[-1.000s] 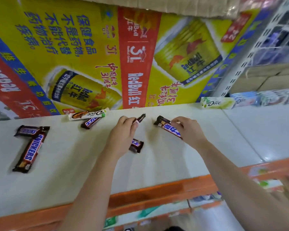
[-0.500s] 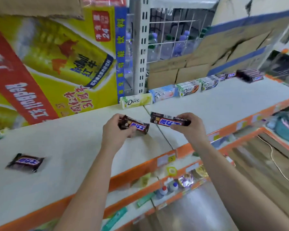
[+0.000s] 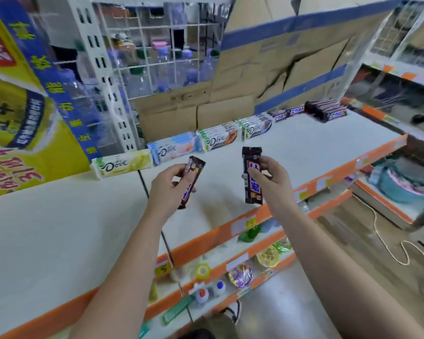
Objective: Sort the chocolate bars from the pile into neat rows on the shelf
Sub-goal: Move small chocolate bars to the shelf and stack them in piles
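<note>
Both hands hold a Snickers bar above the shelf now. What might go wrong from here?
1. The Snickers stack sits at the shelf far right end, beyond the Dove rows; setting bars down here would probably mix brands.
2. The right hand grips the right bar near the orange front edge; a slip might drop it onto the lower shelves, and the left hand, holding the left bar, cannot catch it.

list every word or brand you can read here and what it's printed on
"Dove": pale yellow bar
"Dove": blue and white bars
"Dove": white and brown bars
"Dove": rightmost white bars
Blue lettering on left-hand bar and right-hand bar, held by left hand and right hand: partly covered, unreadable
Yellow poster: Chinese characters, blurred
Shelf-edge tags: too small
</note>
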`<state>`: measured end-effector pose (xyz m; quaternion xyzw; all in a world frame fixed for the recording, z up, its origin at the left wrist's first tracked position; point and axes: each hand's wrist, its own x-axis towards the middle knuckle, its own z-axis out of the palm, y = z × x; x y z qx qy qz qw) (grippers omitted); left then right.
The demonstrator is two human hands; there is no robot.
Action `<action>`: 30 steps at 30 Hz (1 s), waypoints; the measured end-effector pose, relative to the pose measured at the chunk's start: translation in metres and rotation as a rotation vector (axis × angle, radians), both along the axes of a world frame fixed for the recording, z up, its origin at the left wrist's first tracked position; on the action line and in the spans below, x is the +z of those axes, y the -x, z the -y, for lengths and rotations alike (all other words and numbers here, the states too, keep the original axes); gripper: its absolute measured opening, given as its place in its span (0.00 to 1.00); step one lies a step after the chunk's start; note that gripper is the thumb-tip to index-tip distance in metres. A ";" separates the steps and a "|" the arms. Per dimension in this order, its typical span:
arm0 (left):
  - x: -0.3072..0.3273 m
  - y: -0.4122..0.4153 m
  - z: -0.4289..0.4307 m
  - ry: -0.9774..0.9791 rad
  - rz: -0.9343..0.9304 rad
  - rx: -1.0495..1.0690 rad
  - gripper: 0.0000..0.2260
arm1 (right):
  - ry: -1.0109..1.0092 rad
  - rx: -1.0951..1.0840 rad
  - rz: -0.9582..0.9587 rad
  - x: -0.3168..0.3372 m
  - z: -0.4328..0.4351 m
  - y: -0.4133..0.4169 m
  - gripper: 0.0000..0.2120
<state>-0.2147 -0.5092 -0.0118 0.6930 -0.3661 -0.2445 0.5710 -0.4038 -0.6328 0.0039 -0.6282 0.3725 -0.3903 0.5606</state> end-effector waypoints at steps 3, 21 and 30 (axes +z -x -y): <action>0.000 0.009 0.051 -0.011 0.091 -0.045 0.06 | 0.065 0.020 -0.061 -0.001 0.043 0.012 0.12; -0.012 0.089 0.324 -0.107 0.273 -0.232 0.13 | 0.553 0.013 -0.742 -0.033 0.324 0.111 0.10; -0.019 0.151 0.415 -0.150 0.360 -0.136 0.12 | 0.820 0.140 -0.797 -0.037 0.450 0.150 0.07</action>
